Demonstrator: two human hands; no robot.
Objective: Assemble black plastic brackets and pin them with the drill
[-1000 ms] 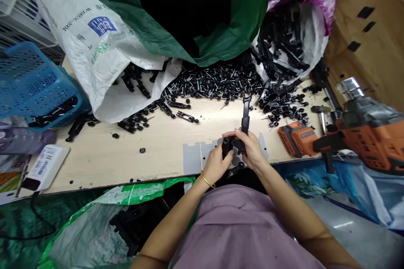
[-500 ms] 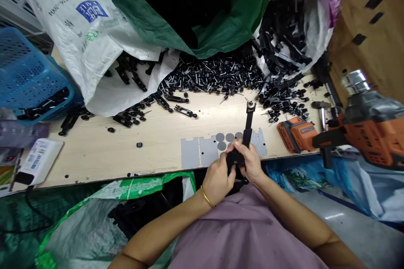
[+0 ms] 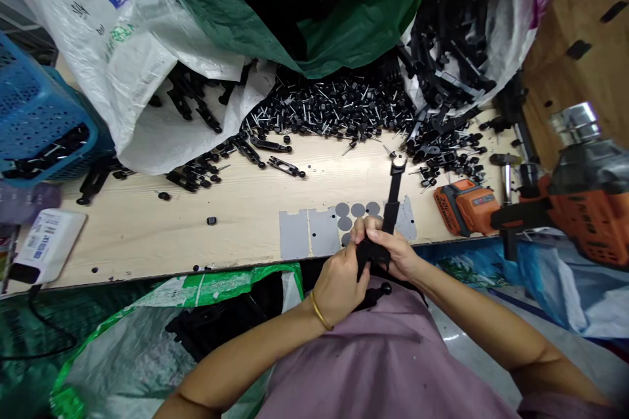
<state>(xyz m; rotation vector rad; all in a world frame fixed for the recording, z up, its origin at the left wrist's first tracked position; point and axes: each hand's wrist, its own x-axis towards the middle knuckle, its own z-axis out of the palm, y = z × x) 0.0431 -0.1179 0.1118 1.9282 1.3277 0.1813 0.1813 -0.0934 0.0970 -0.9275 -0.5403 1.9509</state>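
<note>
Between my two hands is a black plastic bracket (image 3: 392,215) with a long slim arm pointing away from me and a round end at its tip. My left hand (image 3: 341,275) wraps round the wide lower body of the bracket from the left. From the right, my right hand (image 3: 397,254) grips the same body near the base of the arm, thumb on top. Fingers cover much of the wide part. Just below the hands, a black piece with a ball end (image 3: 386,289) lies against the purple clothing; its other end is hidden.
Loose black knobs with metal pins (image 3: 339,105) are heaped behind. A white sack (image 3: 157,137) and a blue basket (image 3: 54,170) stand left. At right are an orange battery (image 3: 464,206), a hammer (image 3: 506,177) and a power tool (image 3: 590,209). An open green-edged bag (image 3: 211,289) is below the table edge.
Both hands have turned the bracket slightly, and its arm leans a little more to the right. The ball-ended piece below the hands now shows more clearly. The view has shifted slightly.
</note>
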